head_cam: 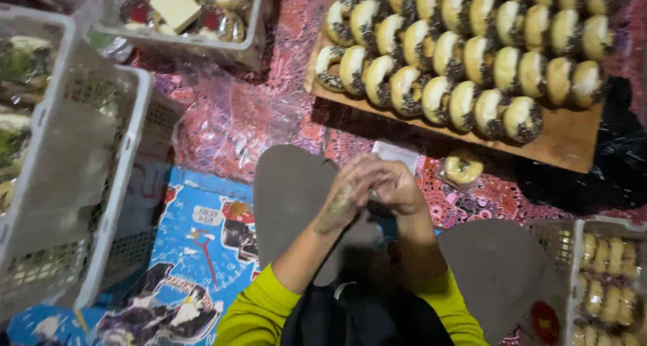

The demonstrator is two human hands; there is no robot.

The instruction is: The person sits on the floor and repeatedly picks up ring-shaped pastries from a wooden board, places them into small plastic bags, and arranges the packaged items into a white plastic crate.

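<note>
Doughnut in clear wrap sits between the two hands, held in front of the person's lap, above the grey knees. Both hands are pressed together around it: the left hand closes on the wrapped piece from the left side, and the right hand covers it from the right, fingers curled over. The piece itself is blurred, so its details are hard to tell.

Just beside the right hand, one wrapped doughnut lies alone on the patterned red cloth. Further up, a wooden board carries rows of doughnuts with dark topping, standing on edge and touching each other. At the left stands a white plastic basket. At the lower right, another white basket holds packed doughnuts. A third basket at the top holds decorated pieces. A blue printed sheet lies under the left knee
</note>
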